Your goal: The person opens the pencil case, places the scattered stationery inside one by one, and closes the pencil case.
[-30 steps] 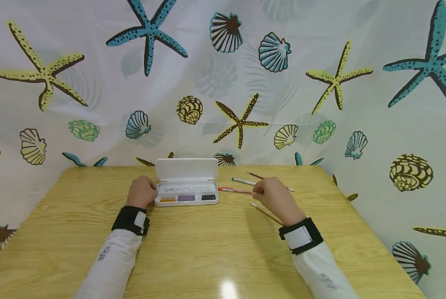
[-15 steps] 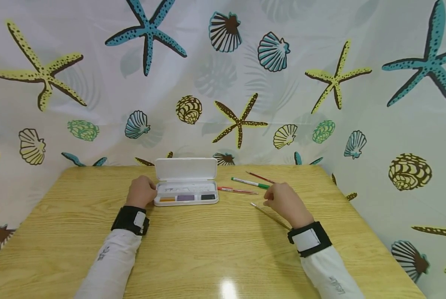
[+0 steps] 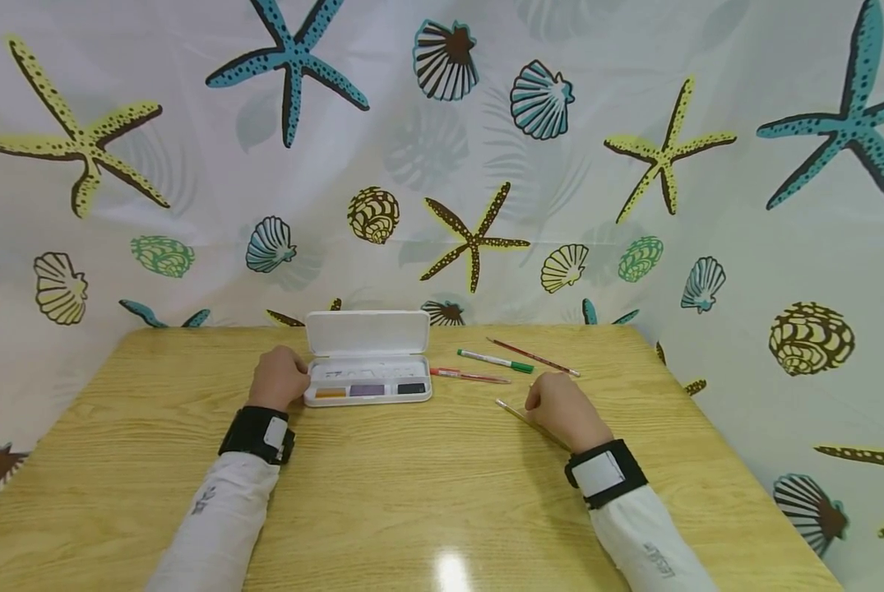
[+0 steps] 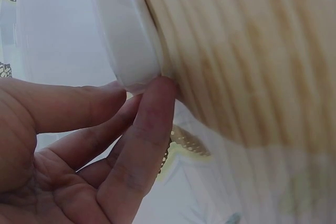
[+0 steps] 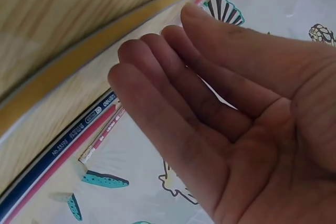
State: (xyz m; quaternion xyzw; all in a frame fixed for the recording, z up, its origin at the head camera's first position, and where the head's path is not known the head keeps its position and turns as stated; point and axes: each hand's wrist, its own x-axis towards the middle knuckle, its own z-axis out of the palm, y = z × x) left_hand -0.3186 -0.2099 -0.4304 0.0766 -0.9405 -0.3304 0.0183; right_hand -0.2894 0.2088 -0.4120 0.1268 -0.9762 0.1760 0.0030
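Observation:
My left hand is at the left end of an open white pencil case. In the left wrist view its thumb and a fingertip pinch the corner of the case. Over a gold pencil, my right hand hangs with loosely bent fingers and nothing between them. The right wrist view has the gold pencil running past the fingertips. Beyond it lies a dark blue pencil with printed lettering, which the hand hides in the head view.
Right of the case lie an orange-red pen, a green-capped marker and a dark red pencil. Orange, purple and black patches show along the case's front. A shell-patterned cloth hangs behind the wooden table.
My right hand has moved away from the orange-red pen, rightward and toward me, over the gold pencil. The marker and dark red pencil have come into full view. The left hand has stayed put.

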